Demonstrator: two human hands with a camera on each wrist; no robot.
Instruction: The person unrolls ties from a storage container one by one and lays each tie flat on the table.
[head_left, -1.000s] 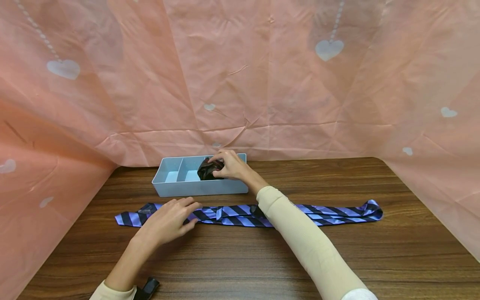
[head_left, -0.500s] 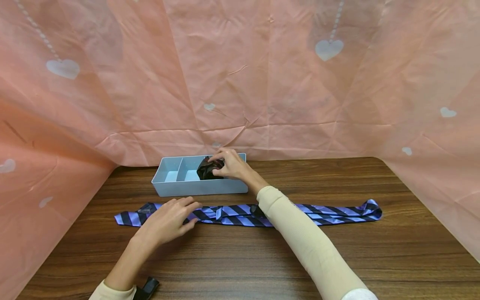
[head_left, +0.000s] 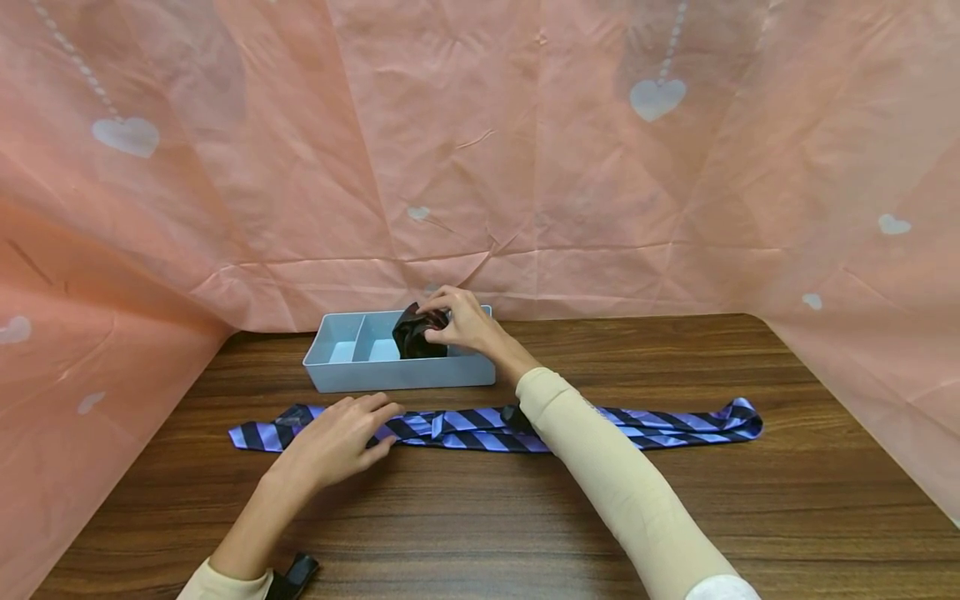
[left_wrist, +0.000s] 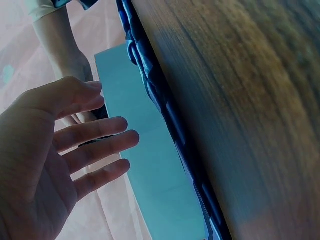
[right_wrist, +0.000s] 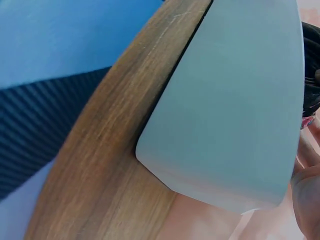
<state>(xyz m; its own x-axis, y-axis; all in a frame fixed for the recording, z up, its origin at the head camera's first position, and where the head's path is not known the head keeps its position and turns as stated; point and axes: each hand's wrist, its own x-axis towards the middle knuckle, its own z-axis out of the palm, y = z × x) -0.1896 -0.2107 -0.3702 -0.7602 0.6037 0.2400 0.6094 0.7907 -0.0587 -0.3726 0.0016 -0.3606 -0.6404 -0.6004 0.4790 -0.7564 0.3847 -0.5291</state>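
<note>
In the head view my right hand pinches a dark, shiny crumpled bundle between thumb and fingers, at the right part of a light blue divided box. The bundle rises above the box's rim; what it is I cannot tell. A bit of pink and red shows beneath its black folds in the right wrist view. My left hand hovers over a purple, blue and black striped necktie, fingers relaxed and apart. The left wrist view shows that palm holding nothing.
The necktie lies lengthwise across the brown wood-grain table, in front of the box, its folded loop at the right. A pink curtain with pale hearts hangs behind and at both sides. A black strap sits by the left wrist.
My right hand has risen slightly with the dark bundle, which now stands higher over the box's rim. The left hand and the necktie have stayed in place.
</note>
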